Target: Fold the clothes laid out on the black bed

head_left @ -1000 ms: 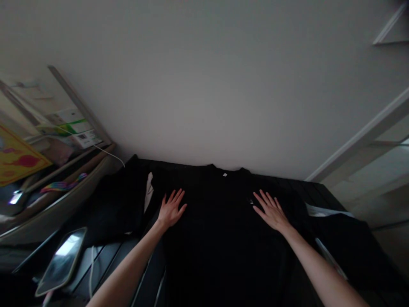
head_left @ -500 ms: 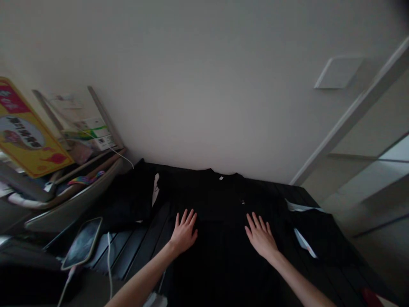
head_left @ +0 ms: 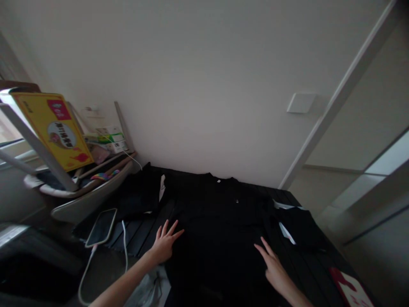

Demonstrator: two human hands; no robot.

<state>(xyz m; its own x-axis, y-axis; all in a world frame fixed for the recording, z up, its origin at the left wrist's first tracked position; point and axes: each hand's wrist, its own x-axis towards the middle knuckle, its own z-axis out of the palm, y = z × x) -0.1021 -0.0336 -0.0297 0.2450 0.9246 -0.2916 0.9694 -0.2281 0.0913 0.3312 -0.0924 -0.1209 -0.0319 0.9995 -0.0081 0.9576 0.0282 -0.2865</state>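
A black T-shirt (head_left: 214, 230) lies spread flat, its collar toward the wall, with a small light label at the neck and a small mark on the chest. My left hand (head_left: 163, 244) rests at the shirt's left edge, fingers spread. On the opposite side, my right hand (head_left: 271, 263) has two fingers stretched out at the shirt's right edge; its other fingers are partly hidden. Neither hand holds anything that I can see. Past my right hand lies a folded black cloth bundle (head_left: 303, 226) with white showing. Another dark bundle (head_left: 137, 192) sits to the left.
The slatted dark table (head_left: 142, 236) meets the wall. A phone (head_left: 101, 228) with a white cable (head_left: 125, 243) lies at the left. Beyond it, a chair (head_left: 86, 197) carries a yellow box (head_left: 60, 132). A red-and-white item (head_left: 351, 290) sits at the near right.
Both hands have drawn back toward me and apart, from flat on the shirt's chest to its sides. The camera view has shifted, showing more of the chair and the red-and-white item.
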